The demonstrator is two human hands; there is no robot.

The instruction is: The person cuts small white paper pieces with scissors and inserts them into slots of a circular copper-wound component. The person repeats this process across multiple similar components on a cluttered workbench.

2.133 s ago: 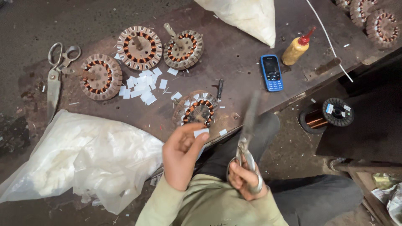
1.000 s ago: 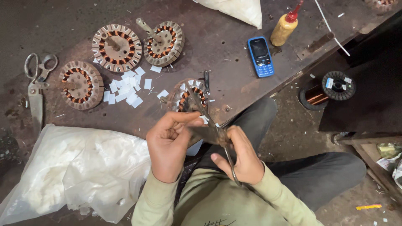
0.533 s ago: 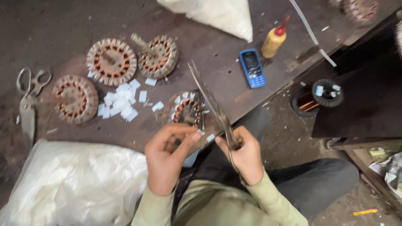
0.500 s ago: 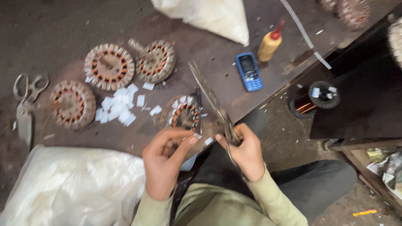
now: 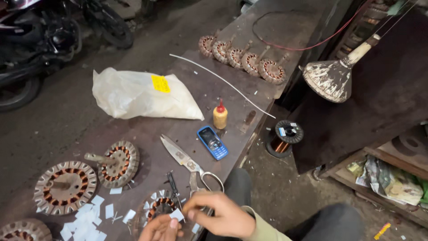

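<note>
My left hand and my right hand meet at the bottom edge of the dark workbench. Between their fingertips they pinch a small white paper slip. Just beneath them lies a round motor stator with copper windings, white slips sticking out of its slots. Large metal scissors rest on the bench just beyond my right hand, blades pointing away, with no hand on them. A small dark screwdriver lies beside the stator.
Three more stators and a scatter of cut paper slips lie at left. A blue phone, yellow glue bottle, plastic bag and a row of stators lie beyond. A copper wire spool stands on the floor.
My right hand has let go of the scissors, which now lie on the bench. Both hands dropped lower over the stator, and the camera tilted up toward the far bench.
</note>
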